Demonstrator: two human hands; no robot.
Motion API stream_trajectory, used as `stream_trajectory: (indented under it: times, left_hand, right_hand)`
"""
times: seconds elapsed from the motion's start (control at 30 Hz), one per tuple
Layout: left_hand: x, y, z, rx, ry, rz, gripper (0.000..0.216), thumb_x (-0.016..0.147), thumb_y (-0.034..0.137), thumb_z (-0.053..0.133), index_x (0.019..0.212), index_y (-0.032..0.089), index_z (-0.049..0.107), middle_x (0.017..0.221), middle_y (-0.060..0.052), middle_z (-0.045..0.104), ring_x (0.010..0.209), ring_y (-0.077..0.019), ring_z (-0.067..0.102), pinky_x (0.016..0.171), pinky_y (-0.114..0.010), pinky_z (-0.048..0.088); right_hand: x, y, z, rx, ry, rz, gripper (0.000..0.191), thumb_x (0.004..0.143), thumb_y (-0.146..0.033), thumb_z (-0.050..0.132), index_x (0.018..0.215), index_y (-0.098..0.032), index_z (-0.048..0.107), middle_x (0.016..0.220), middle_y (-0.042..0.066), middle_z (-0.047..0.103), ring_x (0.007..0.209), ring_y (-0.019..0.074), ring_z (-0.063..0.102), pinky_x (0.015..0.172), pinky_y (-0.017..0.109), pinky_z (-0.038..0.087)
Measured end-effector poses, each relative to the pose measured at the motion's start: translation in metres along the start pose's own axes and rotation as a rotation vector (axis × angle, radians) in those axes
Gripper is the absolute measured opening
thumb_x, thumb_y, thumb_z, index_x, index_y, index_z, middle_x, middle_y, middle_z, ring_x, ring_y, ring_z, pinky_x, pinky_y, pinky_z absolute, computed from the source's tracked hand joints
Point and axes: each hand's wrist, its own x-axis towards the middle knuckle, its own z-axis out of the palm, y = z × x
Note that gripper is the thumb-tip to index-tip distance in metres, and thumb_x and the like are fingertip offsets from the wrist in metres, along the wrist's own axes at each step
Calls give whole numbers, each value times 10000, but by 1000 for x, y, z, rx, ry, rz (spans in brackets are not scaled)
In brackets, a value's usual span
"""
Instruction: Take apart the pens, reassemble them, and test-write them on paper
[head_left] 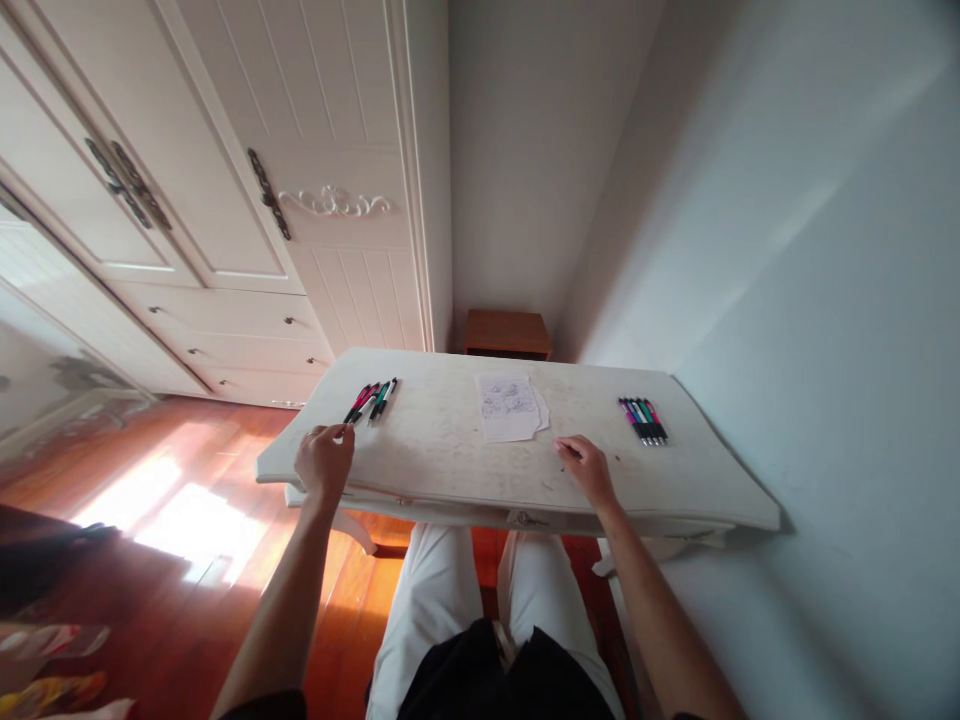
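On the left of the white table [442,460] lies a loose group of pens [381,402] in pink, white, green and black. My left hand [325,462] is closed at the near end of this group, thumb and fingertips pinched on the end of a pen. My right hand [588,468] rests on the table right of the middle with its fingers curled in; what they hold, if anything, is hidden. Between the hands, farther back, are scribbled sheets of paper [510,408], one with a torn edge. Several pens [643,421] lie side by side in a neat row on the right.
A white wardrobe [360,120] with dark handles stands behind the table on the left. A small brown wooden cabinet [508,332] is beyond the far edge. The wall [840,330] runs close along the right side. Small dark specks dot the tabletop near my right hand.
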Motion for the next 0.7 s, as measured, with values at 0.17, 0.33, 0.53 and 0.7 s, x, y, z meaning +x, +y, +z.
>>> stream_trajectory:
  times: [0.17,0.33,0.53,0.7]
  left_hand:
    - [-1,10,-13,-268,293,40,258,816,380,572,802,172,725,767,-51,664,676,-172,570,690,-299,419]
    - [-11,39,-31,-549,366,167,245,813,368,607,830,147,711,744,-45,657,628,-133,551,631,-264,451]
    - [-47,91,-35,-829,232,220,222,831,357,620,848,153,705,812,-54,685,680,-130,592,636,-247,488]
    - [-77,128,-25,-967,17,239,216,819,371,647,831,164,708,815,-44,694,685,-123,608,643,-234,498]
  right_hand:
    - [-4,0,-1,13,10,-18,249,857,-332,515,854,-172,707,858,95,701,792,204,643,752,327,507]
    - [-4,2,0,21,9,-11,260,851,-338,513,852,-170,710,861,97,700,794,206,646,746,326,507]
    - [-2,-2,0,51,20,46,266,825,-361,526,836,-167,706,850,99,706,777,208,646,737,328,511]
    - [-6,-11,1,131,48,149,293,805,-405,552,856,-164,710,888,116,719,797,223,645,738,338,517]
